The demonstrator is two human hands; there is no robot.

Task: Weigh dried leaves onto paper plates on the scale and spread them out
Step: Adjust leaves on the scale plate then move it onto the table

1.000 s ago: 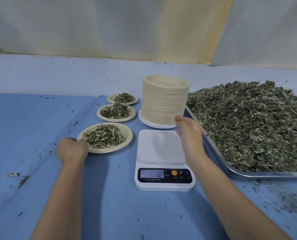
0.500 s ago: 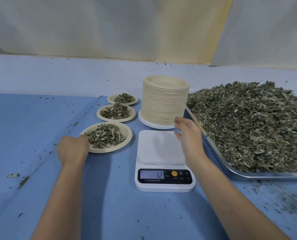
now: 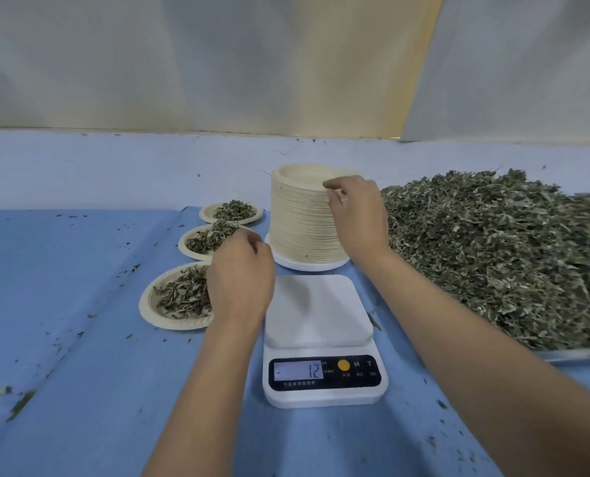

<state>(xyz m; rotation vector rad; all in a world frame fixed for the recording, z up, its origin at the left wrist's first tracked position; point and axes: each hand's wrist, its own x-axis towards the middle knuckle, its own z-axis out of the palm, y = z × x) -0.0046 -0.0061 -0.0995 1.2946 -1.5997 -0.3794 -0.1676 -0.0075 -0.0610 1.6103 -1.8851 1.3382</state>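
Leaf heap runs off frame (right edge).

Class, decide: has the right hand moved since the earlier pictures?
Yes: the right hand rose from the scale to the top rim of the plate stack.

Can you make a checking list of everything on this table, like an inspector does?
Surface: blue cloth, creased.
Job's things: scale, platform bare, display shows 12; plate stack behind it; three filled plates on the left; tray heaped with dried leaves on the right.
Clutter: leaf crumbs scattered on the cloth.
Hands: right hand pinches the stack's top rim; left hand curled over the nearest filled plate's edge, grip unclear.
Cables: nothing seen.
Surroundings: pale sheeting behind.
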